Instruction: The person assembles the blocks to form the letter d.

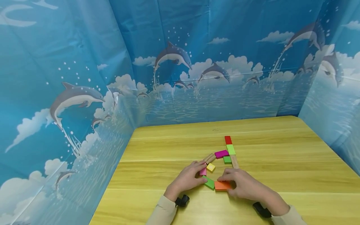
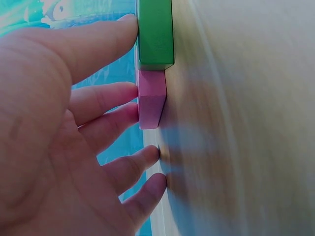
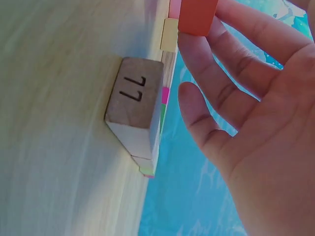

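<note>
My left hand [image 1: 187,178] rests at the left of a ring of small wooden blocks. Its thumb touches a green block [image 2: 156,34], while two nearly straight fingers touch the pink block [image 2: 151,93]. At the near side, my right hand [image 1: 246,184] grips an orange block [image 1: 221,186] between thumb and fingers. The orange block's left end is close by the green one's lower corner. Inside the ring lies a yellow block [image 1: 211,167]. Plain wood blocks [image 1: 209,158] and a magenta block [image 1: 221,154] form the far side.
On the right, a plain block [image 3: 135,93] with dark marks lines up with a lime block [image 1: 231,149] and a red block [image 1: 228,140]. A small green block [image 1: 227,160] sits beside that line. A dolphin-print curtain [image 1: 180,103] hangs behind the wooden table [image 1: 168,137].
</note>
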Demonstrator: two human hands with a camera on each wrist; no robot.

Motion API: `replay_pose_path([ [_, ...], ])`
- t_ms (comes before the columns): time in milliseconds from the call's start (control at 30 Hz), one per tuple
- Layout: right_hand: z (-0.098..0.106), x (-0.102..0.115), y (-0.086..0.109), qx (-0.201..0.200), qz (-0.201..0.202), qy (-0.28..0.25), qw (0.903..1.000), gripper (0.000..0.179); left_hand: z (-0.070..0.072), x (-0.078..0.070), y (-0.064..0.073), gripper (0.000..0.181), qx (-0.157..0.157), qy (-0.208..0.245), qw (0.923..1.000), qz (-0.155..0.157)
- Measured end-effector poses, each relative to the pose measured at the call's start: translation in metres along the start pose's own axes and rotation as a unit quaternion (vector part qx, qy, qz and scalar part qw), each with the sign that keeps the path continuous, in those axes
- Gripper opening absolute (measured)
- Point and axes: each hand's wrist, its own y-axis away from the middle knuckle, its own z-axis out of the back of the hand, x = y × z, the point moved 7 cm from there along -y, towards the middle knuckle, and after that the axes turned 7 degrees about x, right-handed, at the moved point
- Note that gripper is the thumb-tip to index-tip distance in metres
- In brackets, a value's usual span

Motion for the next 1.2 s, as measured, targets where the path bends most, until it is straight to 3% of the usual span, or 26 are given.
replay_pose_path([
  [333,-0.0022,-0.0007,0.0038,0.027,-0.004,-0.013,0.9995,0.051,-0.0005,-0.0007,0.0002,0.067,-0.001,-0.006,1.0000,-0.007],
  [800,-0.0047,0.0025,-0.0007,0.013,0.034,0.025,0.9990,0.039,-0.0004,0.0003,-0.0020,0.064,-0.008,-0.009,0.9998,-0.016],
  [1033,-0.0052,0.0043,-0.0014,0.011,0.035,0.030,0.9989,0.039,0.0010,-0.0054,-0.0014,0.036,-0.009,0.002,0.9988,-0.048],
  [1200,-0.0054,0.0050,-0.0014,0.004,0.042,0.033,0.9986,0.038,0.0017,-0.0077,-0.0008,0.020,-0.010,0.011,0.9987,-0.049],
])
